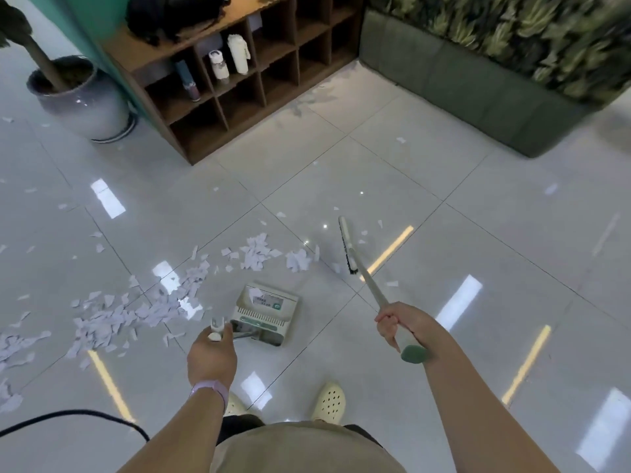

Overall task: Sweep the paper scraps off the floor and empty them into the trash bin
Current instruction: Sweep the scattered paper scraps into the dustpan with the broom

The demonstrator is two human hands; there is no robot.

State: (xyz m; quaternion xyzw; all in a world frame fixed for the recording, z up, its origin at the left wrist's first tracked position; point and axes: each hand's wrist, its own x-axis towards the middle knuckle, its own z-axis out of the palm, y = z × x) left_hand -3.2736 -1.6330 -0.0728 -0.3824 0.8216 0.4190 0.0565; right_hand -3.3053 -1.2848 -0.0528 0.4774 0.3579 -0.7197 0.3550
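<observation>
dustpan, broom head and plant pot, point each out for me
dustpan (264,310), head view, on its pale tray
broom head (347,245), head view, on its pale back
plant pot (85,104), head view, on its glazed side

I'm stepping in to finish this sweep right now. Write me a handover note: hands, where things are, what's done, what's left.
Left hand grips the dustpan handle; the dustpan stands on the floor, with about one scrap inside.
Right hand grips the broom, its head just right of the scraps.
Paper scraps lie mostly left of the dustpan, some by the shelf.
Left: nearly all the sweeping, and emptying. No trash bin in view.
</observation>
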